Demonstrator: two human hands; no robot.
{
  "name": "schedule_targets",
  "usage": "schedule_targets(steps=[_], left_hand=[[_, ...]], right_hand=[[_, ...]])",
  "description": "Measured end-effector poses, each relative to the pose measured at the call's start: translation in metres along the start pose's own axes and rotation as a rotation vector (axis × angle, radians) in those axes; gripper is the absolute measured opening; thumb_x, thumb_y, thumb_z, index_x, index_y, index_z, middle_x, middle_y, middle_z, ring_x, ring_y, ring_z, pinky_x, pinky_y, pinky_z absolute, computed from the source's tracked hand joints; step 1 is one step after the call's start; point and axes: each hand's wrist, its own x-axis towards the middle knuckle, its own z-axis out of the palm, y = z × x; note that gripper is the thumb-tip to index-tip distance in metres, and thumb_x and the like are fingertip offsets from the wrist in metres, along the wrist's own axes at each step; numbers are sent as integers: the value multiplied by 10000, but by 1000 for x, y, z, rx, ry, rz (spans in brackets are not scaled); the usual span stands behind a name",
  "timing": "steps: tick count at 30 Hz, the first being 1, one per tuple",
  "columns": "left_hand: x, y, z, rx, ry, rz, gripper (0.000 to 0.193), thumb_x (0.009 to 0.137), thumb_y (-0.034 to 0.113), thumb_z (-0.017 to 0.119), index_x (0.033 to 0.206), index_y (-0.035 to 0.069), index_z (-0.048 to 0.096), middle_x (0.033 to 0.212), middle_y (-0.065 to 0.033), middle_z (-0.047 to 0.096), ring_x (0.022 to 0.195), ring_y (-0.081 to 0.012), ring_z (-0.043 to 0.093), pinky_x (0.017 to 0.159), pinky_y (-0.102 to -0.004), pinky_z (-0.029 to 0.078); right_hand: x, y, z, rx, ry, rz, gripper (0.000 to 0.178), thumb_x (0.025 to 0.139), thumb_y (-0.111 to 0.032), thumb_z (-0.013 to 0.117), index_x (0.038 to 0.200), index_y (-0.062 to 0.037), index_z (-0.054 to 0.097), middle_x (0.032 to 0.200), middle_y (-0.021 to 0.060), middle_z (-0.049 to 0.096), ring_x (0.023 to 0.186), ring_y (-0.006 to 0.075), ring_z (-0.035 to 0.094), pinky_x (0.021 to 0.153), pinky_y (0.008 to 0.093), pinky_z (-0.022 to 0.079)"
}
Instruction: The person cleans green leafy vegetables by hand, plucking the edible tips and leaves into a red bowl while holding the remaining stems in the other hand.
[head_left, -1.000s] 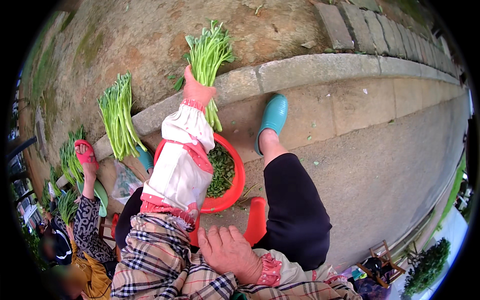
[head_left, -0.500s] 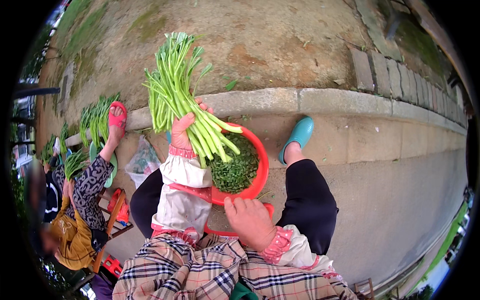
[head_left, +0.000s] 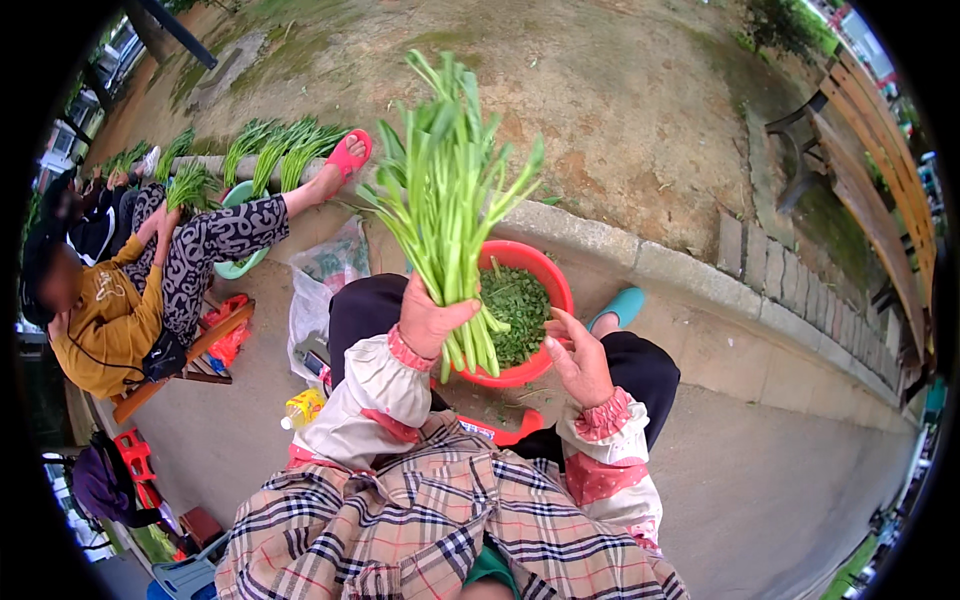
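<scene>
My left hand [head_left: 428, 318] is closed round the lower stems of a thick bunch of long-stemmed leafy greens [head_left: 445, 205]. The bunch stands nearly upright, leaves at the top, its cut ends hanging by the left side of a red basin [head_left: 563, 287]. Inside the basin lies a heap of loose dark green leaves [head_left: 518, 312]. My right hand [head_left: 582, 365] hovers near the basin's right side, thumb and fingers parted, nothing visible in it. Part of the basin is hidden behind the bunch.
To the left a seated person [head_left: 130, 310] handles similar greens [head_left: 190, 187]; more bunches [head_left: 268, 158] lean along the stone curb [head_left: 590, 237]. A plastic bag [head_left: 335, 265] and yellow-labelled bottle [head_left: 303, 408] lie by my left leg. A wooden bench [head_left: 860, 190] stands far right.
My view has swung left, showing more of the seated person. The bunch has turned more upright in my left hand. My right hand has moved from below the basin to its right side, fingers opening.
</scene>
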Motion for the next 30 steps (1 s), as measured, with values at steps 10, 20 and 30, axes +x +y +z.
schedule_targets(steps=[10, 20, 30], left_hand=[[-57, -18, 59, -345, -26, -29, 562, 718, -147, 626, 1202, 80, 453, 1096, -22, 577, 986, -146, 579, 829, -284, 488], [-91, -3, 59, -535, -126, -100, 554, 770, -58, 567, 1274, 87, 389, 1150, -52, 539, 1045, -177, 546, 889, -324, 454], [-109, 16, 64, -516, -155, -54, 462, 864, 25, 487, 1308, 79, 373, 1237, -79, 508, 1101, -190, 528, 937, -332, 428]], right_hand=[[-33, -65, 45, -196, -43, -254, 847, 758, -121, 642, 1416, 29, 131, 1314, 270, 394, 1238, 374, 413, 1013, 382, 347], [-49, -75, 53, -150, -27, -300, 909, 657, -102, 690, 1401, -16, 176, 1261, 221, 443, 1198, 350, 443, 986, 369, 363], [-68, -77, 69, 193, 103, -98, 809, 646, -78, 626, 1368, -28, 264, 1220, 179, 485, 1131, 289, 499, 948, 345, 391]])
